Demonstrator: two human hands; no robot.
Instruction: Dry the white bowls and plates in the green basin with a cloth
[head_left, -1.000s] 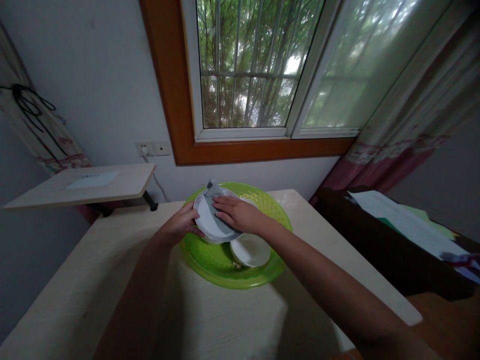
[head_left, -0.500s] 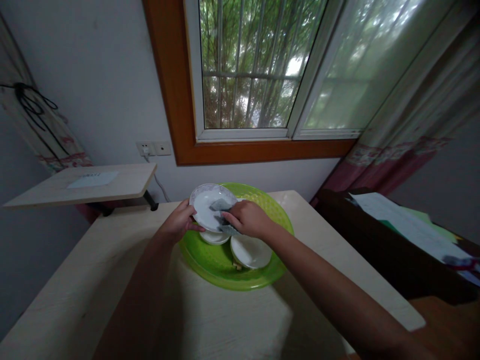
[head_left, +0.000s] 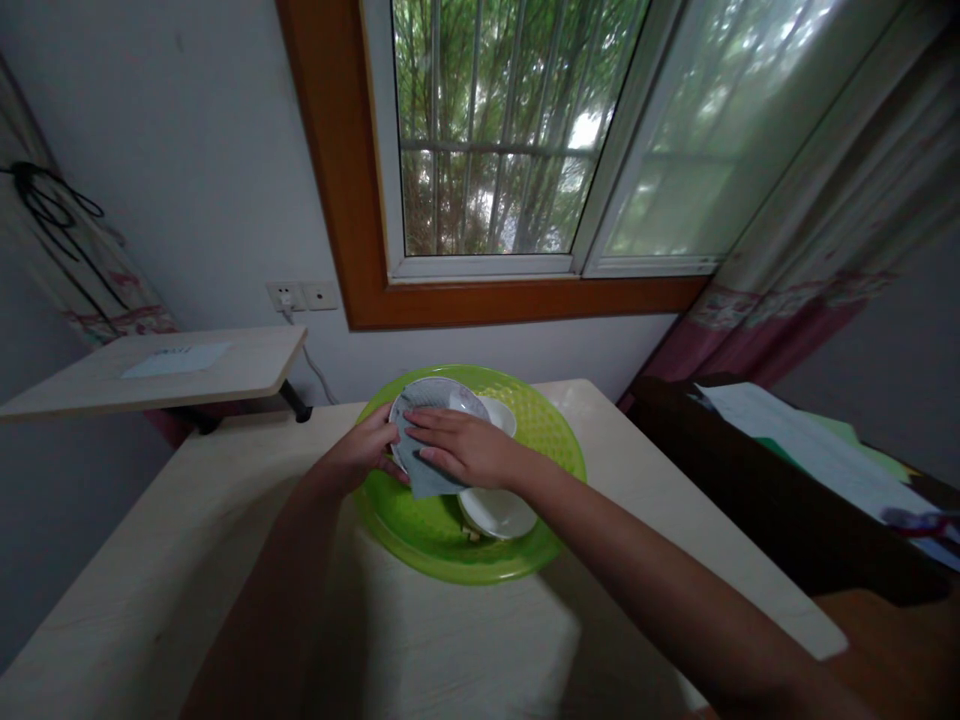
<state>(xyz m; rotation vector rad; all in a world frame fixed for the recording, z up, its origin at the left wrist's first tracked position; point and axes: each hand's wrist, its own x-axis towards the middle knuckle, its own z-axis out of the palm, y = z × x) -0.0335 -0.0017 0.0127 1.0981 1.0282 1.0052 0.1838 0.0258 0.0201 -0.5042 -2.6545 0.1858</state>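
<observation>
My left hand (head_left: 368,447) grips the left rim of a white plate (head_left: 442,388) with a faint patterned edge, tilted above the green tray. A grey cloth (head_left: 424,462) lies spread over the plate's face, one corner hanging past the near rim. On that cloth rests my right hand (head_left: 463,445), its fingers stretched out flat. Below, a white bowl (head_left: 499,515) sits in the tray, partly under my right wrist. Another white dish (head_left: 501,414) shows behind my right hand, mostly hidden.
The round green tray (head_left: 551,430) stands on a pale wooden table (head_left: 420,640) by the wall. A small raised shelf (head_left: 247,365) bears a paper at left. A dark surface with papers (head_left: 787,430) adjoins on the right. Something small and tan (head_left: 470,535) lies beside the bowl.
The bunched cloth is now spread flat across the plate. My right hand has gone from clutching it to lying flat on it. The plate has shifted slightly right and down.
</observation>
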